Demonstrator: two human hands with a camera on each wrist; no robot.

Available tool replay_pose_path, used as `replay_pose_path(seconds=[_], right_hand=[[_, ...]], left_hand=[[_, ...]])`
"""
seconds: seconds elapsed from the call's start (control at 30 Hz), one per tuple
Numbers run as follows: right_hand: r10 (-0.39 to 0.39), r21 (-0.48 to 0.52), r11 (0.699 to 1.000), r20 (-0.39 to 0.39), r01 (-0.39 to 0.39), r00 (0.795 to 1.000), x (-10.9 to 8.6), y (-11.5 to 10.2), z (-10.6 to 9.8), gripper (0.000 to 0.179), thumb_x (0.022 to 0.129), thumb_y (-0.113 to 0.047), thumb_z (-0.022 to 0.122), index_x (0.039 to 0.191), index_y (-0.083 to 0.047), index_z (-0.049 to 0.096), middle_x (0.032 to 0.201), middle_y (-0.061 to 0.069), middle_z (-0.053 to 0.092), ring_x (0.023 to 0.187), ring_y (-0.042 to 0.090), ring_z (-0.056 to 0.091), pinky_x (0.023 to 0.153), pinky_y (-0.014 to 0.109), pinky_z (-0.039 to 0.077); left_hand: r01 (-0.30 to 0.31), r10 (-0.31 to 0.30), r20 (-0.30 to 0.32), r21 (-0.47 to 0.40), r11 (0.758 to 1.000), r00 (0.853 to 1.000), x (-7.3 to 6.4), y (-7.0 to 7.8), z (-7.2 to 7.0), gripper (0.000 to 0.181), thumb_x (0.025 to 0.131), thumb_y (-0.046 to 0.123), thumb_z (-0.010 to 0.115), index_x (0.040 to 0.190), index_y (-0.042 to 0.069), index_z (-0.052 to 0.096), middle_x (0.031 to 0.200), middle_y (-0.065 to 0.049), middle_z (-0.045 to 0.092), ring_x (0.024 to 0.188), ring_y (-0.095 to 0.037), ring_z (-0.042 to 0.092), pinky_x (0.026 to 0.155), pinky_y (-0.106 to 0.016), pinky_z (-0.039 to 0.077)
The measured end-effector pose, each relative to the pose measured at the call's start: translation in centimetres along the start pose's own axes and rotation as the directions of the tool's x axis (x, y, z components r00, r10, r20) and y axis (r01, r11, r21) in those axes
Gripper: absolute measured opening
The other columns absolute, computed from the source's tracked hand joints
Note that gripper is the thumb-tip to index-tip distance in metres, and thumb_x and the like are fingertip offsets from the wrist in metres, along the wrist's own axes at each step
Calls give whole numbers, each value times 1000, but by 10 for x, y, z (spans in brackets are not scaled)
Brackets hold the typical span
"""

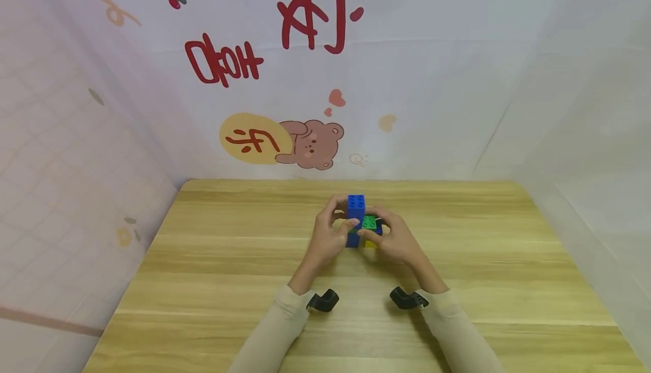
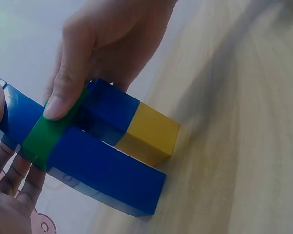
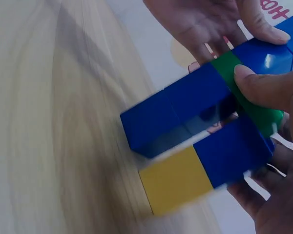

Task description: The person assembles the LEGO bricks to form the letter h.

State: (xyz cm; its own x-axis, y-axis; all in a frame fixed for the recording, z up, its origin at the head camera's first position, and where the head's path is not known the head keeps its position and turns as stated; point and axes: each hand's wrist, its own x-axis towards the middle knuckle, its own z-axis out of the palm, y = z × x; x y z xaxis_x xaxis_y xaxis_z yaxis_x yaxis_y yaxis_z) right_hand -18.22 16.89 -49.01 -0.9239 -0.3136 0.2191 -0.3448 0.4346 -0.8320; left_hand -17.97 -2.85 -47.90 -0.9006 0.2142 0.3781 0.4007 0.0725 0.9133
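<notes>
A toy-brick build stands between the two hands over the table. Its left column is blue bricks (image 2: 107, 170), a green brick (image 2: 46, 139) crosses above it, and an upper blue brick (image 1: 356, 210) rises from the green one's left end. The right leg is a blue brick (image 3: 233, 148) with a yellow brick (image 3: 176, 180) under it. My left hand (image 1: 328, 238) pinches the upper blue brick between thumb and fingers. With its thumb on the green brick, my right hand (image 1: 399, 238) grips the right side; its other fingers are partly hidden behind the build. Whether both legs touch the table, I cannot tell.
The wood-grain table (image 1: 229, 282) extends around the hands. Behind it hangs a white printed cloth (image 1: 432, 90) with a bear and red lettering, and pale cloth walls flank both sides. Black wrist mounts (image 1: 324, 300) sit at both cuffs.
</notes>
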Motion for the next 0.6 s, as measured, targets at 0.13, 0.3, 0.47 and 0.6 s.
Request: replay_pose_path(seconds=[0.13, 0.3, 0.47, 0.6], right_hand=[[19, -10, 1000, 6, -19, 1000, -4, 7, -7, 42, 92, -31, 79, 131, -25, 65, 132, -1, 70, 125, 25, 63, 105, 53, 53], [2, 16, 1000, 14, -2, 1000, -7, 13, -15, 44, 94, -24, 77, 136, -22, 64, 129, 1, 70, 116, 23, 65, 101, 50, 56], [-24, 49, 999, 36, 22, 999, -9, 19, -20, 48, 95, -16, 75, 140, -16, 60, 123, 5, 70, 113, 23, 65, 100, 49, 57], [-20, 84, 996, 69, 14, 997, -9, 23, -23, 51, 94, -11, 75, 141, -12, 57, 126, 6, 68, 115, 25, 64, 103, 51, 56]], left_hand=[[38, -38, 17, 2, 999, 999, -2, -2, 1, 36, 98, 5, 67, 131, 12, 55, 119, -14, 62, 114, -27, 59, 106, -43, 54], [75, -75, 29, 8, 997, 997, -3, -5, 1, 38, 99, 4, 66, 133, 15, 54, 121, -9, 62, 114, -23, 58, 108, -44, 52], [102, -102, 28, 14, 995, 994, -5, -10, 1, 41, 98, 2, 67, 133, 18, 55, 120, -6, 62, 114, -22, 58, 108, -45, 52], [113, -114, 29, 26, 993, 993, -7, -14, 1, 41, 97, 0, 67, 131, 18, 55, 119, -6, 63, 114, -21, 59, 108, -42, 53]])
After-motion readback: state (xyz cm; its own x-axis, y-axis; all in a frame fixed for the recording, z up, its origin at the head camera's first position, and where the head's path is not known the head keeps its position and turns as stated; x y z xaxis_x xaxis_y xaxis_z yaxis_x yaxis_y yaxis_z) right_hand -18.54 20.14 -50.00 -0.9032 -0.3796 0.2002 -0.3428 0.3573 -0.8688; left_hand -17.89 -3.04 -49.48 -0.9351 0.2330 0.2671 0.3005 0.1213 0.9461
